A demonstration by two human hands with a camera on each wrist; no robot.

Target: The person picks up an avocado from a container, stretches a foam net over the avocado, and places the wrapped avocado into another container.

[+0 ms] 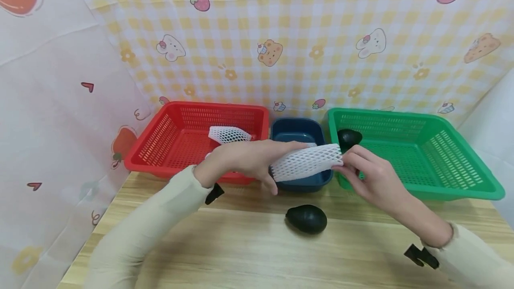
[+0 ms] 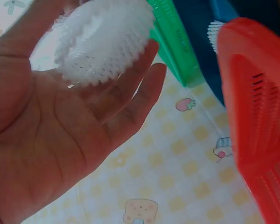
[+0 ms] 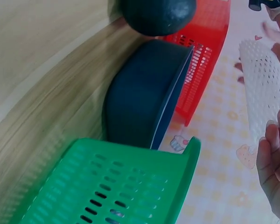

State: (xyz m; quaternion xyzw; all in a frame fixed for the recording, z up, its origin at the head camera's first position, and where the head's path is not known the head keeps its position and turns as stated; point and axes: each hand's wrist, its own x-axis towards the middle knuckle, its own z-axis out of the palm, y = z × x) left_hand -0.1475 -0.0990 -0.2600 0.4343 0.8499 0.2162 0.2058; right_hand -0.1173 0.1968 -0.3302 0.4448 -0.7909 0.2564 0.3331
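Observation:
Above the dark blue bin, a white foam net sleeve (image 1: 307,163) is stretched between two hands. The left hand (image 1: 250,157) holds its left end between thumb and fingers; in the left wrist view the sleeve's round end (image 2: 105,44) sits at the fingers, the palm (image 2: 51,126) bare. The right hand (image 1: 375,177) pinches the other end with thumb and fingertips, also visible in the right wrist view beside the sleeve (image 3: 266,84). Whether anything is inside the sleeve, I cannot tell. On the table in front of the bin lies a dark avocado (image 1: 307,219).
A red basket (image 1: 160,159) at the left contains a white foam net (image 1: 229,134). The dark blue bin (image 1: 299,186) stands in the middle. At the right, a green basket (image 1: 433,121) contains a dark avocado (image 1: 348,137). A patterned cloth (image 1: 301,26) hangs behind the wooden table (image 1: 241,253).

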